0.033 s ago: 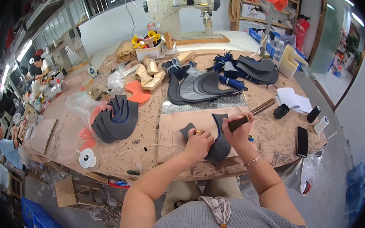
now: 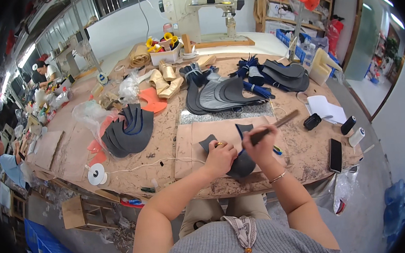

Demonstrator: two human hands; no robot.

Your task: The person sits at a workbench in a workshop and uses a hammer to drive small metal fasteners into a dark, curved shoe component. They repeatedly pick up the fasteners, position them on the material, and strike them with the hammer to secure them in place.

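On a tan board (image 2: 189, 151) in front of me lies a curved dark grey shoe-upper piece (image 2: 242, 169) with a blue edge. My left hand (image 2: 220, 157) presses it down, its fingers bent and drawn together, a yellow ring-like band on one finger. My right hand (image 2: 261, 146), slightly smeared by motion, is closed round a tool with a brown wooden handle (image 2: 283, 120). This handle points up and to the right; the tool's working end is hidden by the hand. A small blue-and-yellow object (image 2: 277, 150) lies just right of that hand.
Stacked grey pieces (image 2: 129, 132) lie left, more bundled pieces (image 2: 223, 94) beyond the board. A white spool (image 2: 97, 174) trails cord toward the board. A phone (image 2: 334, 155) and thread cones (image 2: 356, 137) are at right. Behind stands a sewing machine (image 2: 202, 7).
My right hand has shifted slightly down and left, and the tool's handle has swung with it. My left hand and the grey piece stay nearly in place.
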